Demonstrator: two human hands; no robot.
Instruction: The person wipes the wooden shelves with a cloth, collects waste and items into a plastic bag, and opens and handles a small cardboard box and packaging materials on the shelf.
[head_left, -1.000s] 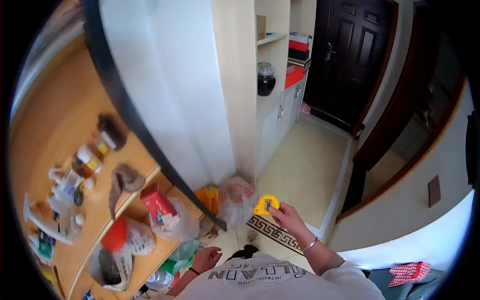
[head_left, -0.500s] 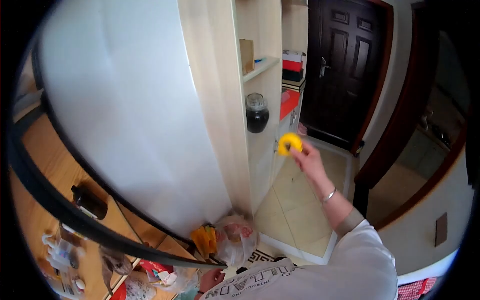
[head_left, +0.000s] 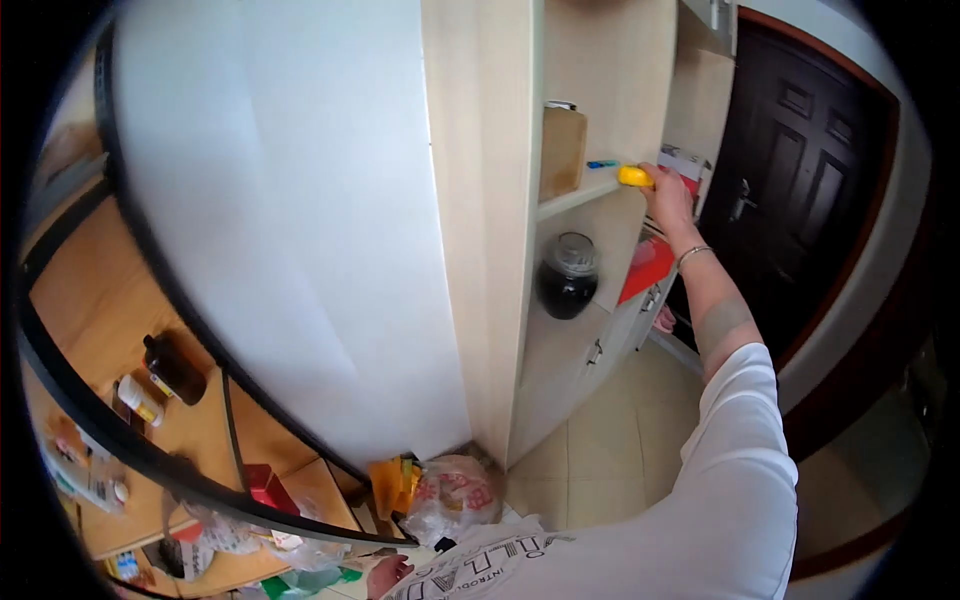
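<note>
My right hand (head_left: 668,198) is stretched out to the shelf unit, with its fingers closed on a round yellow object (head_left: 634,176). From here its exact kind is unclear. The yellow object is at the front edge of the middle shelf (head_left: 580,196), beside a small blue item (head_left: 603,164). Further left on that shelf stands a tan box (head_left: 563,152). Low in the view, my left hand (head_left: 388,576) hangs by my shirt, partly cut off, its fingers loosely apart with nothing visible in them.
A dark glass jar (head_left: 568,282) stands one shelf lower. Beyond the unit is a dark door (head_left: 790,150). Plastic bags (head_left: 455,495) lie on the floor by the panel. At left, a black-framed wooden shelf (head_left: 110,270) holds a brown bottle (head_left: 175,372) and other items.
My right hand has lifted the yellow object from over the floor up to the middle shelf's edge. The view has shifted, and the shelves now appear further right.
</note>
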